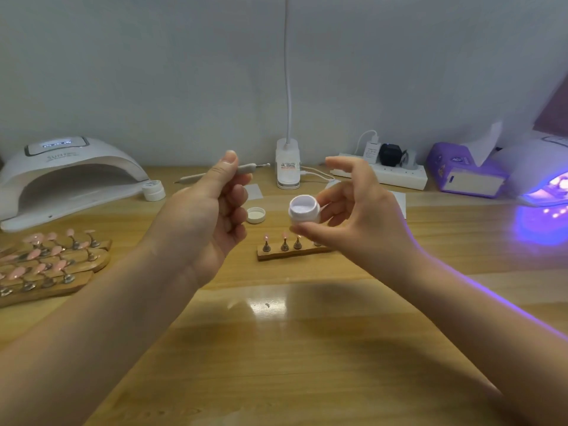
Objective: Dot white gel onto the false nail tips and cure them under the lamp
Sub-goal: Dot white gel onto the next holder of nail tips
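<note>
two hands raised over tabletop [307, 348]: left hand [212, 216] grip pinches dotting tool [246, 171]; right hand [353, 210] grip clamped on open gel pot [304, 210]. nail tips [284, 239] on stand just beyond. step: loading gel; next, dip tool tip.

Two curing lamps [70, 176], two gel pots [304, 209], one dotting pen [221, 173]

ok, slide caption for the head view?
Left hand grips dotting tool, right hand holds open gel jar above nail tips.

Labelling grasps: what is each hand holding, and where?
Left hand grips the dotting tool around its handle; right hand pinches the open gel jar by its side wall.
</note>
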`<state>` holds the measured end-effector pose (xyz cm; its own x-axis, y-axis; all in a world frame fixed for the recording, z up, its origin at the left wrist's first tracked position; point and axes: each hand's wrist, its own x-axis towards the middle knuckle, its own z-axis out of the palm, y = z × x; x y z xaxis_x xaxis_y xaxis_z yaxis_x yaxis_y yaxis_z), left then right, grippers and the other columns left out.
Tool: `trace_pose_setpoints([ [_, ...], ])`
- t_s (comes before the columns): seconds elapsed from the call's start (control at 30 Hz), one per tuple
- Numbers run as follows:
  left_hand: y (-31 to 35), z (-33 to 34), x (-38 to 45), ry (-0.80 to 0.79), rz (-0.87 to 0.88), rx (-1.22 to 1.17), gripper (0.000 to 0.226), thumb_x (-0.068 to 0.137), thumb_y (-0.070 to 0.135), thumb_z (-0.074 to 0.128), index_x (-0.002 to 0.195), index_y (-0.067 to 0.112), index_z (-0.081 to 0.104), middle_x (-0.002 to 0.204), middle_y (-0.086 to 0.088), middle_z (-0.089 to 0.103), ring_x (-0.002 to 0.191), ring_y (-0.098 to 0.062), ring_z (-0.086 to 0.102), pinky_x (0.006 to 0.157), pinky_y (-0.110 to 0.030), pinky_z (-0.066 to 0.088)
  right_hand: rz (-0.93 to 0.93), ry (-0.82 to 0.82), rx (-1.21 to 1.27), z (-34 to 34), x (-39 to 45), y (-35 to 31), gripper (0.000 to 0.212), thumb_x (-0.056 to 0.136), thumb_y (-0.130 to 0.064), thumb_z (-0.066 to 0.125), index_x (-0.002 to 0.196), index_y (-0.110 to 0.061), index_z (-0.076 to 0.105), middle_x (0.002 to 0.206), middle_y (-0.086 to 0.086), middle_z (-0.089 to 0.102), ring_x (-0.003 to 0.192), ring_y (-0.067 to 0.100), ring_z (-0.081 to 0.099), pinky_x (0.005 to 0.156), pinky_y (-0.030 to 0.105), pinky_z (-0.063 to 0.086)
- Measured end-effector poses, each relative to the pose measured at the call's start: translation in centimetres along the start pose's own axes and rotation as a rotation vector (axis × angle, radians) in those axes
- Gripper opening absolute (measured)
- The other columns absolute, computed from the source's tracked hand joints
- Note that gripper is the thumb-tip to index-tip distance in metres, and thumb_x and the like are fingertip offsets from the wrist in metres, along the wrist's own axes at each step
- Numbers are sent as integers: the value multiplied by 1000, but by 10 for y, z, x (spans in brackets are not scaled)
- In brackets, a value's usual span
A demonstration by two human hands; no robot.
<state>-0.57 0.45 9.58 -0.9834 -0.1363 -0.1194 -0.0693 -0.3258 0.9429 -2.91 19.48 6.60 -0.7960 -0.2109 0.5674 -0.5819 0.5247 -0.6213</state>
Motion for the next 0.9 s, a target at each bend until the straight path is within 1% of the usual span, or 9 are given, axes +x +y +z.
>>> trace_pose_setpoints([
  [0.13, -3, -1, 2, -11, -14, -41, 21, 90, 39, 60, 83, 21, 69, 57, 12, 56, 47, -5, 47, 51, -21, 37, 97, 108, -103, -10, 6, 27, 83, 67, -43, 82, 134, -21, 38, 89, -14, 60, 70, 3, 64, 65, 17, 54],
  [0.23, -7, -1, 2, -35, -2, -61, 13, 92, 29, 56, 97, 20, 65, 59, 10, 58, 49, -6, 46, 49, -20, 37, 234, 147, -180, -15, 4, 55, 80, 71, -46, 79, 135, -21, 38, 91, -16, 56, 74, 7, 61, 70, 28, 54],
  [0.43, -13, -2, 5, -38, 5, -70, 19, 89, 22, 54, 81, 21, 70, 63, 7, 58, 48, -7, 50, 49, -22, 40, 402, 40, -240, -18, -2, 91, 76, 76, -43, 77, 137, -22, 36, 93, -15, 56, 82, 5, 56, 70, 25, 44],
  [0.5, -14, -3, 5, -40, 10, -68, 20, 89, 22, 54, 78, 21, 71, 63, 6, 59, 49, -7, 51, 49, -22, 40, 413, 7, -255, -15, -3, 92, 76, 77, -42, 76, 137, -22, 35, 96, -15, 58, 87, 6, 57, 74, 27, 45],
  [0.6, -15, -3, 6, -43, 19, -62, 21, 88, 22, 55, 77, 22, 72, 64, 6, 59, 49, -7, 50, 51, -23, 40, 417, -34, -297, -13, -4, 91, 74, 80, -42, 72, 139, -21, 34, 109, -7, 63, 101, 14, 58, 85, 34, 50],
  [0.7, -15, -3, 5, -44, 20, -61, 21, 88, 21, 55, 77, 21, 72, 64, 6, 59, 49, -8, 50, 51, -23, 39, 431, -104, -344, -13, -4, 87, 72, 83, -39, 69, 142, -21, 31, 118, -1, 61, 114, 21, 54, 93, 39, 48],
  [0.8, -15, -3, 5, -41, 21, -61, 22, 89, 21, 54, 76, 22, 72, 63, 6, 58, 49, -7, 50, 51, -23, 39, 344, -66, -405, -11, -5, 77, 66, 80, -31, 69, 137, -18, 39, 128, 1, 53, 119, 22, 49, 95, 37, 46],
  [0.83, -15, -3, 6, -41, 20, -61, 22, 89, 21, 54, 76, 22, 72, 63, 6, 58, 48, -7, 50, 51, -23, 39, 254, 8, -419, -11, -5, 72, 57, 80, -28, 69, 130, -15, 46, 124, 2, 53, 113, 21, 50, 90, 35, 47],
  [0.9, -15, -3, 6, -41, 22, -61, 22, 89, 21, 54, 76, 22, 72, 63, 6, 58, 49, -7, 50, 51, -23, 39, 46, 172, -406, -8, -4, 56, 30, 80, -22, 68, 107, -12, 58, 98, 0, 56, 88, 16, 54, 70, 31, 48],
])
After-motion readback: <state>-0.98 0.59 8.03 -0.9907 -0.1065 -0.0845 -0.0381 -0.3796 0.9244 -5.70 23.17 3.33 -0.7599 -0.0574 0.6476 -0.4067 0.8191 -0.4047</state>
